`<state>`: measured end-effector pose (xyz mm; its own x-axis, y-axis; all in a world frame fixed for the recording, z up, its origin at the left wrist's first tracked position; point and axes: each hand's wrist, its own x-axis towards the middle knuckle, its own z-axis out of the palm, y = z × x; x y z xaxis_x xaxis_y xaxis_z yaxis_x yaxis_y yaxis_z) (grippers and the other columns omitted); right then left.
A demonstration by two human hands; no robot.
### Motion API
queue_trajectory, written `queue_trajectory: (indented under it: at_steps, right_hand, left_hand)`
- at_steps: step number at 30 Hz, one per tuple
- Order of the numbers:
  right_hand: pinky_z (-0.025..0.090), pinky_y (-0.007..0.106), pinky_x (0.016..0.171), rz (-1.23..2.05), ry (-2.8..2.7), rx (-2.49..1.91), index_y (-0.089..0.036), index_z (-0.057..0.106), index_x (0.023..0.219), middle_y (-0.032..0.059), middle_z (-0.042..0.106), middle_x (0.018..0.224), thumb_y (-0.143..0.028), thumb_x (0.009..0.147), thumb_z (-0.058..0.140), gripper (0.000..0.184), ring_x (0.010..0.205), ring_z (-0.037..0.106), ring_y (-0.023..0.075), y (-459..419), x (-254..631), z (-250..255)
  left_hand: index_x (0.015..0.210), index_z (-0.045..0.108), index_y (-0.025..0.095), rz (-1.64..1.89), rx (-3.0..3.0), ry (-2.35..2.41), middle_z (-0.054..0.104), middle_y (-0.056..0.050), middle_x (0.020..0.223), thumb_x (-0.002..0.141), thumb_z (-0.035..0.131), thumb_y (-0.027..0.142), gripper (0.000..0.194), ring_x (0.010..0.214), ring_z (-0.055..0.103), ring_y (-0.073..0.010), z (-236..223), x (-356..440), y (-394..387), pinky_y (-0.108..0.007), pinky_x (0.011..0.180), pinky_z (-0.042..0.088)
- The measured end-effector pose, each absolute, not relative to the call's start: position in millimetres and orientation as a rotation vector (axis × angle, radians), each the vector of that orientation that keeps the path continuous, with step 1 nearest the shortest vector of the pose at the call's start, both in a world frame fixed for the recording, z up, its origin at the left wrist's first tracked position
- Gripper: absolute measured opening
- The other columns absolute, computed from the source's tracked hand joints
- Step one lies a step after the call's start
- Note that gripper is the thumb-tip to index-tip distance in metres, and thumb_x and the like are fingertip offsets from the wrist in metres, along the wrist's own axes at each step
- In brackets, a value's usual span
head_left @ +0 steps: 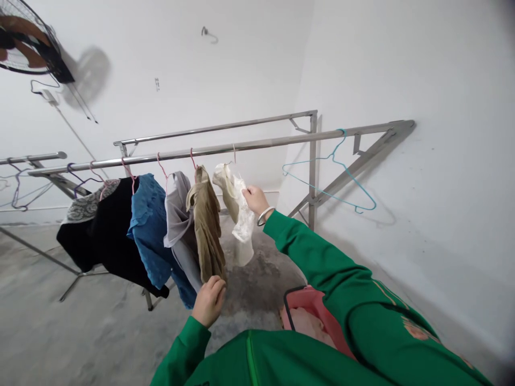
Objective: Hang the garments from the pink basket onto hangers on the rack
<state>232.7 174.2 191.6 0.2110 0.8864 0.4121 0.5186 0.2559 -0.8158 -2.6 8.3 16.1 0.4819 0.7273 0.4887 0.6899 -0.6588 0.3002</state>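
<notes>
Lace garment (241, 214), white, hung from steel rail (225, 149), long axis vertical.
Right hand (254, 199) pinched its edge; left hand (208, 301) curled at tan garment (207, 225) hem, grip unclear; sleeve print (414, 328) illegible.

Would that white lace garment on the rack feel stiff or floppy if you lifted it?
Probably floppy and very light: it hangs in soft folds from a thin hanger beside the right hand. The white lace garment looks delicate, so a hard tug might snag or tear it.
</notes>
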Motion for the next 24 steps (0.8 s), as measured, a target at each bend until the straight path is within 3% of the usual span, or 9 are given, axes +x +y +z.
queue_trajectory:
  at_steps: [12,17,21,24]
  right_hand:
    - [0.021,0.026,0.058,0.438,-1.427,-1.416,-0.02,0.029,0.054,-0.0049,0.03,0.053,-0.022,0.086,0.048,0.037,0.057,0.031,0.0103,178,234,188]
    - [0.032,0.024,0.065,0.471,-1.587,-1.246,-0.019,0.043,0.067,-0.0025,0.046,0.064,-0.035,0.092,0.043,0.029,0.066,0.043,0.0119,167,235,175]
    - [0.041,0.024,0.075,0.519,-1.517,-1.243,-0.018,0.055,0.09,0.0027,0.061,0.085,-0.038,0.094,0.041,0.024,0.08,0.054,0.0131,136,268,108]
    - [0.042,0.023,0.07,0.792,-1.251,-1.651,-0.016,0.059,0.088,0.0011,0.064,0.075,-0.029,0.093,0.044,0.02,0.067,0.056,0.0107,89,313,19]
  left_hand:
    - [0.096,0.061,0.018,0.729,2.727,1.146,0.066,-0.01,0.097,0.093,0.041,0.019,0.02,0.082,0.068,-0.0197,5,13,14,-0.031,0.071,0.058]
    - [0.097,0.062,0.019,0.618,2.757,1.053,0.066,-0.01,0.098,0.091,0.042,0.018,0.021,0.083,0.068,-0.0197,-3,29,17,-0.031,0.071,0.058]
    - [0.1,0.063,0.019,0.483,2.722,0.964,0.066,-0.011,0.101,0.091,0.043,0.02,0.022,0.089,0.068,-0.0205,-8,39,14,-0.033,0.076,0.058]
    - [0.102,0.063,0.018,0.329,2.641,0.911,0.065,-0.013,0.105,0.092,0.042,0.022,0.024,0.095,0.066,-0.0217,-16,47,7,-0.034,0.08,0.057]
